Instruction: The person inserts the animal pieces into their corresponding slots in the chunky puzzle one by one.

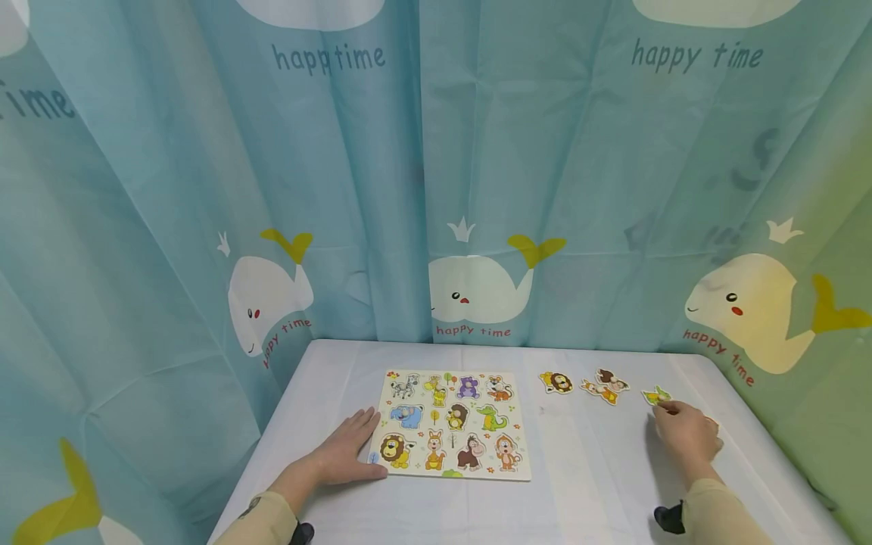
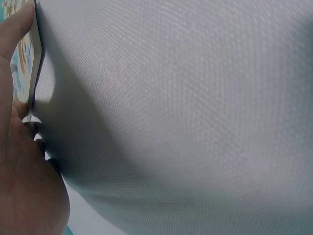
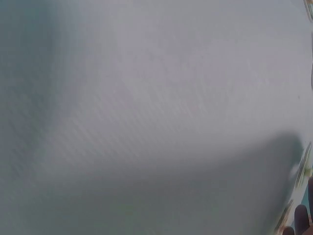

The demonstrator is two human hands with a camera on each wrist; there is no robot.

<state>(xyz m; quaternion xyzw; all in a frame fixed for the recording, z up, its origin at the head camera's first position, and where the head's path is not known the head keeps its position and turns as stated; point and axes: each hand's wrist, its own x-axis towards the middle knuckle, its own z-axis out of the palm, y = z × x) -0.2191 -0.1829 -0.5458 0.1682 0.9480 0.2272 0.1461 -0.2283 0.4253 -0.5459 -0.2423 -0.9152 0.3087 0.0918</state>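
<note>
A wooden animal puzzle board [image 1: 441, 439] lies flat on the table. My left hand [image 1: 346, 448] rests at its left edge, fingers spread along the side and thumb at the near corner. In the left wrist view the thumb [image 2: 17, 29] lies over the edge of the board. Off to the right, my right hand [image 1: 686, 439] pinches a green and yellow puzzle piece [image 1: 655, 394] between thumb and fingertips. Its animal is partly hidden. Another piece [image 1: 712, 424] shows only an edge behind that hand. Fingertips [image 3: 301, 215] appear at the lower right of the right wrist view.
A lion piece [image 1: 556, 382] lies right of the board. Beside it, a kangaroo piece [image 1: 602, 391] and a gorilla piece [image 1: 613, 379] lie together. The white-covered table [image 1: 579, 492] meets a blue whale-print curtain [image 1: 381, 189] at the back and sides.
</note>
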